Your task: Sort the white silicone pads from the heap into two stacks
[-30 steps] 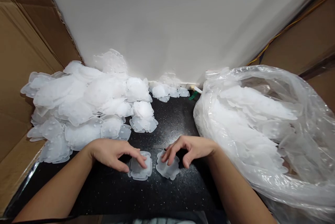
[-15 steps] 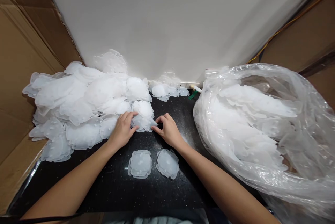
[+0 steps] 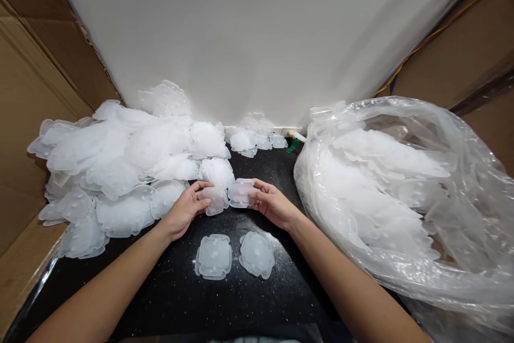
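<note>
My left hand (image 3: 185, 210) pinches a translucent white plastic piece (image 3: 214, 199) at the near edge of a big heap of the same pieces (image 3: 120, 161). My right hand (image 3: 273, 205) grips another such piece (image 3: 240, 193) just beside it. The two held pieces sit side by side above the black speckled table (image 3: 168, 289). Closer to me, two small stacks lie flat on the table: a left stack (image 3: 213, 256) and a right stack (image 3: 257, 254).
A large clear plastic bag (image 3: 405, 209) full of the same white pieces fills the right side. Brown cardboard walls (image 3: 28, 118) stand at left and right, a white wall (image 3: 249, 32) at the back. A few loose pieces and a small green item (image 3: 295, 145) lie by the wall.
Both hands left the two flat stacks, reached forward to the heap's edge, and now each has drawn a piece back from it. The view shifted slightly.
</note>
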Demonstrator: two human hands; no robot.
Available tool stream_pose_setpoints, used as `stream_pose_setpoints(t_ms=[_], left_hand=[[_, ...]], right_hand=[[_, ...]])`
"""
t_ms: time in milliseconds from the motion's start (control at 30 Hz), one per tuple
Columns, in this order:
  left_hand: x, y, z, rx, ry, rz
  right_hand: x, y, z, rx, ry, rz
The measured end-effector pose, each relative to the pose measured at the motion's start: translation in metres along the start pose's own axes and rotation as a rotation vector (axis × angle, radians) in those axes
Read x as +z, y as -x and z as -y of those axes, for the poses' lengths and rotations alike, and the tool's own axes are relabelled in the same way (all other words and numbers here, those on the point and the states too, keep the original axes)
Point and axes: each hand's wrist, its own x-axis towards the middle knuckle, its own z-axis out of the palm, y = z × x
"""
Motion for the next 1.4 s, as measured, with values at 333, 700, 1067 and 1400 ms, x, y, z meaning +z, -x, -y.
stream_pose_setpoints(t_ms=[333, 700, 1067, 1400], left_hand=[[-0.008, -0.007, 0.002, -0.131, 0.113, 0.059], [-0.013, -0.011, 0.006, -0.183, 0.268, 0.080], [-0.016, -0.010, 0.008, -0.175, 0.245, 0.167], [-0.017, -0.010, 0.010, -0.171, 0.230, 0.189]], right_hand=[[-0.004, -0.003, -0.001, 0.156, -0.087, 0.019], [-0.006, -0.004, -0.002, 0.169, -0.049, 0.018], [-0.007, -0.001, -0.003, 0.147, -0.011, 0.030], [-0.009, -0.001, -0.003, 0.151, -0.028, 0.014]])
